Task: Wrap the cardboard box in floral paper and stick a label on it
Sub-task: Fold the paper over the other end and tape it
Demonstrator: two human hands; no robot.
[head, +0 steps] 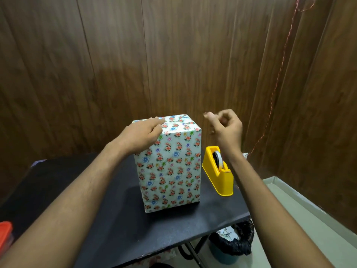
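The tall cardboard box wrapped in white floral paper stands upright, long axis vertical, on the matte black tabletop. The left hand lies on its top face, fingers straight, pressing. The right hand hovers just right of the top, thumb and forefinger pinched; whether they hold tape I cannot tell. The yellow plastic tape dispenser sits beside the box. Brown wood-panel walls enclose the corner.

Soft, dim indoor light falls from above, leaving a pale sheen on the dark brown wood-panelled wall. The matte black tabletop carries faint shadows. Wide-angle bending curves panel seams near the edges; corners look slightly soft.
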